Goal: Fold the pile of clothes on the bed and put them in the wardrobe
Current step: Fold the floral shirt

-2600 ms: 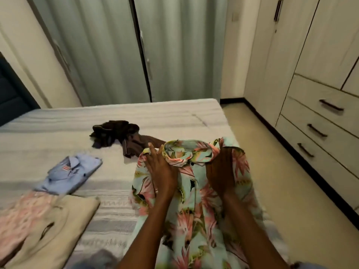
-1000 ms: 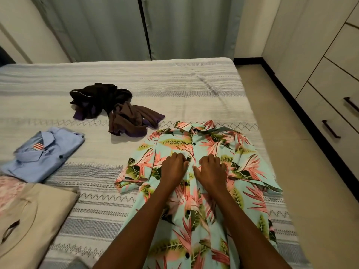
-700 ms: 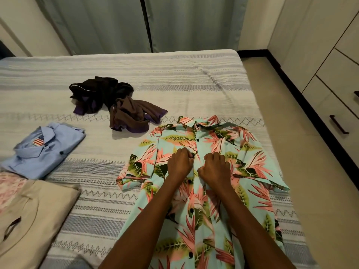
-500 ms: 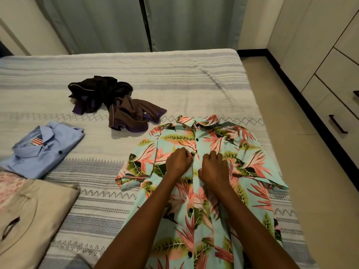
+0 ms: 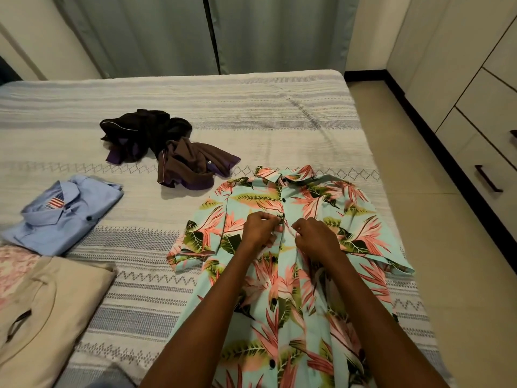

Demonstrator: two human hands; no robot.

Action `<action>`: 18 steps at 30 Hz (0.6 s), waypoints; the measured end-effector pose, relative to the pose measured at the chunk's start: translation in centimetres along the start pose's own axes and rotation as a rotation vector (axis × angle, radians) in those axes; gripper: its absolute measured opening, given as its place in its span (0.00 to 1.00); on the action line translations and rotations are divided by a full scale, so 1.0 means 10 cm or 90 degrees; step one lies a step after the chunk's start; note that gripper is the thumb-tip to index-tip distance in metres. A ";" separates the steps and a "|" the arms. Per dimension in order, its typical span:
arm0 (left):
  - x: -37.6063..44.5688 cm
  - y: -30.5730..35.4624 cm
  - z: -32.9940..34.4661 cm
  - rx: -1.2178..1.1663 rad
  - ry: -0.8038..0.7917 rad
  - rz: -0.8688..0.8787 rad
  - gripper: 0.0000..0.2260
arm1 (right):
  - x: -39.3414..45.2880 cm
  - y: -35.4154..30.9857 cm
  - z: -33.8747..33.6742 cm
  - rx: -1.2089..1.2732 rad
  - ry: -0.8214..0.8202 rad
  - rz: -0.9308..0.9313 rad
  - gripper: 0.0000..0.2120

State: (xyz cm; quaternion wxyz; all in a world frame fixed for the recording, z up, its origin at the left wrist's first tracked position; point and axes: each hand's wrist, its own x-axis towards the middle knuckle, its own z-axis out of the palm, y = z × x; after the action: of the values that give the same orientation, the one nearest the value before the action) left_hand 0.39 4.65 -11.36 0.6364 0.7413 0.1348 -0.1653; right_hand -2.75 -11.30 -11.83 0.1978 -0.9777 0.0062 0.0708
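Observation:
A floral short-sleeved shirt [image 5: 307,208] lies face up on the bed [image 5: 251,107], collar away from me, sleeves spread. My left hand [image 5: 258,231] and my right hand [image 5: 316,236] sit side by side on its chest, each pinching one edge of the button placket just below the top black button. A crumpled dark brown and purple garment [image 5: 167,152] lies further up the bed on the left. The wardrobe [image 5: 481,113] with drawers stands along the right wall.
A folded light blue shirt [image 5: 67,211] lies at the left, with a folded beige garment [image 5: 47,312] and a pink patterned one [image 5: 14,267] near the left front. Grey curtains [image 5: 212,32] hang behind the bed. A strip of tiled floor [image 5: 447,247] separates bed and wardrobe.
The shirt, held up by its collar earlier, now lies flat on the bed. Both hands have come down to the chest and their fingers have curled onto the placket.

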 end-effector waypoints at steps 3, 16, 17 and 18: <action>-0.02 -0.04 0.02 -0.045 -0.048 -0.021 0.09 | 0.02 0.04 -0.01 0.111 -0.052 0.020 0.17; -0.08 0.03 0.07 -0.089 -0.087 -0.060 0.05 | 0.01 0.09 0.05 0.499 0.044 0.206 0.14; -0.08 0.03 0.08 -0.088 -0.091 -0.062 0.05 | 0.01 0.08 0.06 0.497 0.048 0.207 0.15; -0.08 0.03 0.09 -0.086 -0.096 -0.065 0.05 | 0.00 0.05 0.07 0.498 0.046 0.207 0.14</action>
State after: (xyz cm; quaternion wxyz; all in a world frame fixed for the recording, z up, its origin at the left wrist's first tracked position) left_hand -0.23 3.75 -10.85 0.6838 0.6746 0.1351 -0.2431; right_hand -2.83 -11.54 -12.66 0.5398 -0.8171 0.1938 0.0594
